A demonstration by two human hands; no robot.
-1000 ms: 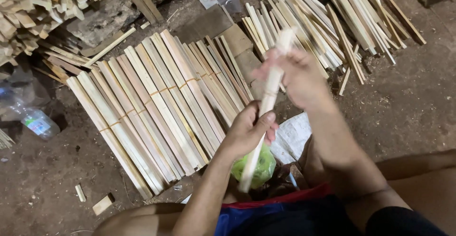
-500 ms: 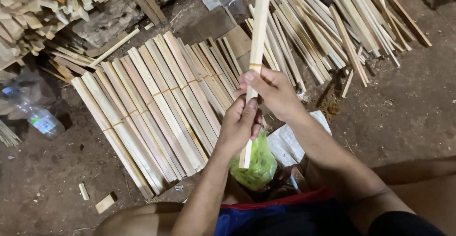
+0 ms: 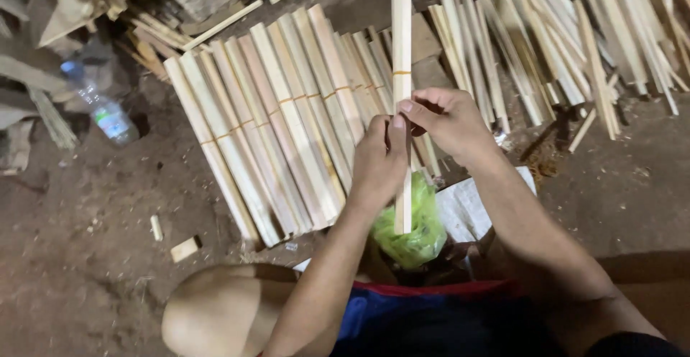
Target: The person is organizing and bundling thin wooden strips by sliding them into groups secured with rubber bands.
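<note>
I hold a thin bundle of pale bamboo strips (image 3: 401,41) upright in front of me, its top beyond the frame and its lower end near a green plastic bag (image 3: 415,229). My left hand (image 3: 379,164) grips the bundle near its lower half. My right hand (image 3: 447,118) pinches it just above, fingers touching the left thumb. An orange band circles the bundle a little above my right hand.
Tied rows of flat bamboo slats (image 3: 280,120) lie on the dirt floor ahead. Loose thin sticks (image 3: 575,41) are heaped at the right. A plastic bottle (image 3: 100,105) lies at left, small wood offcuts (image 3: 184,248) nearer. My bare knee (image 3: 223,314) is at the bottom.
The bundle has swung from tilted right to upright. My right hand has slid down from its upper part to meet the left hand.
</note>
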